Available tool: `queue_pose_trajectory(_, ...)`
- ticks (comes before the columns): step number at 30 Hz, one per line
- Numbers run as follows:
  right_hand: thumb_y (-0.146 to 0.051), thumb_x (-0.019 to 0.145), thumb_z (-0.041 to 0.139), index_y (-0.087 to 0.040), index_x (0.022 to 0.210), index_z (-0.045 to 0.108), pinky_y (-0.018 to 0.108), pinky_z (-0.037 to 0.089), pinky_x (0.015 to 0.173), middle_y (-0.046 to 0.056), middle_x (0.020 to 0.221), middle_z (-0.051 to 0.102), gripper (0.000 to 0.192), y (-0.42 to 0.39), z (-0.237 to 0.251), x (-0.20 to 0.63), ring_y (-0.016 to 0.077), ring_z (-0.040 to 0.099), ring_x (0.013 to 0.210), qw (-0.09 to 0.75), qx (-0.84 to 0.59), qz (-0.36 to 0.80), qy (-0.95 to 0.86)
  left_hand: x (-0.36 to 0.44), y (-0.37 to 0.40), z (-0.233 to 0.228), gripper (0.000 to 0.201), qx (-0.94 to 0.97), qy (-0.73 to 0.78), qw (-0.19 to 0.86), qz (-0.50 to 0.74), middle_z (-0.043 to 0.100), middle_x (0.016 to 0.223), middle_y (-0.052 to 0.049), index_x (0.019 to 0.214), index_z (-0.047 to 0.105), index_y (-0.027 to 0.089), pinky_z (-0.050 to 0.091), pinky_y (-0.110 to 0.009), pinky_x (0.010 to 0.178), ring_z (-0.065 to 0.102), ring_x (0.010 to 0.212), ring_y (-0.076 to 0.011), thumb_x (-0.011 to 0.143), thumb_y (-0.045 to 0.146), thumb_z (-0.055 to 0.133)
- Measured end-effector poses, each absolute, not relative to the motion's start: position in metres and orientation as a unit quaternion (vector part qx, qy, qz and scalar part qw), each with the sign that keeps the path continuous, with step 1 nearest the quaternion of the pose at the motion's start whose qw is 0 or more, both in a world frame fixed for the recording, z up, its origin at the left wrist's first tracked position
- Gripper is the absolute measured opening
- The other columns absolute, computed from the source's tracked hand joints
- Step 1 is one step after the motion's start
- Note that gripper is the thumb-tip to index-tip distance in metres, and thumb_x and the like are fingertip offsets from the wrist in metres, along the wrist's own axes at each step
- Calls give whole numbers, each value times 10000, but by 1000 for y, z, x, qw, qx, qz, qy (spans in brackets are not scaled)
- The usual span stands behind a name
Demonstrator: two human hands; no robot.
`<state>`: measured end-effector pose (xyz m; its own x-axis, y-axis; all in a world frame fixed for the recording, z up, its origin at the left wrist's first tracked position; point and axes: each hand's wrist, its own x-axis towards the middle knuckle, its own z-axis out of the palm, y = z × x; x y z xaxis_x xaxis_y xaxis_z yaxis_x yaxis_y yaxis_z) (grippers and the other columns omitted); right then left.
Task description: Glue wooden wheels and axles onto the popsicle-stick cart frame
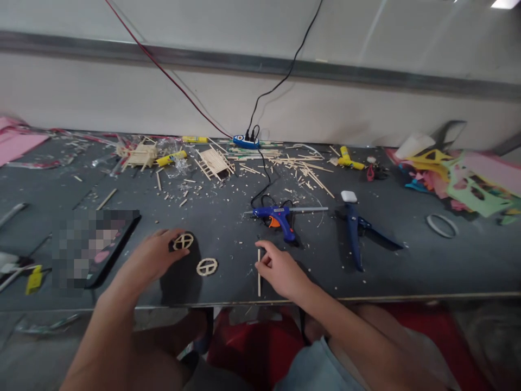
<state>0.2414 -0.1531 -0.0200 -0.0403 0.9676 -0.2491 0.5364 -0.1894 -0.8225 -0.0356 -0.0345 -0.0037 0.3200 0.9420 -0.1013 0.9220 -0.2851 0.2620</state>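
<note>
My left hand (158,252) grips a small round wheel (183,241) made of thin wooden sticks, with crossed spokes, between thumb and fingers. It is raised a little above the table, its shadow below. A second wooden wheel (207,266) lies flat to the right of that hand. My right hand (279,269) is closed at the fingertips on a short wooden stick (259,285), which points toward the table's front edge. Beyond the right hand, a blue glue gun (274,215) with an orange trigger rests on its side, a glue stick in its back.
Blue-handled cutters (355,239) and a tape ring (442,226) lie to the right. A tablet (97,250) is at the left. Loose sticks (305,165), a stick panel (215,163) and a blue power strip (246,142) line the back. Coloured paper (468,179) is piled at right.
</note>
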Motion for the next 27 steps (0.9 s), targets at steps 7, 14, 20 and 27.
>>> queue_pose_trajectory(7,-229,801,529,-217,1144,514,225,395,589,12,763,651,343,-154,-23,240,133,574,655,248,-649,411,-590,36,-57,-1,336,891,420,159,65,608,1080,-76,1116,591,209,399,-325,882,549,989,-211,864,352,420)
queue_pose_trajectory(14,-204,803,508,-197,1146,510,225,403,600,18,768,648,343,-156,-26,240,132,577,656,260,-639,406,-599,84,-61,-10,272,914,379,144,20,620,882,-84,879,655,168,417,-315,807,574,861,-190,867,203,386)
queue_pose_trajectory(20,-198,814,482,-179,1155,504,225,405,601,20,749,634,343,-159,-22,240,134,577,650,261,-632,411,-603,91,-52,-18,275,908,406,105,10,623,824,-102,850,618,146,428,-320,762,586,838,-217,872,182,346)
queue_pose_trajectory(27,-195,818,491,-201,1162,502,225,406,610,16,763,638,344,-160,-22,242,131,569,655,261,-629,424,-597,71,-17,7,309,810,559,81,157,628,1039,-107,1070,576,145,426,-297,809,579,939,-213,862,225,361)
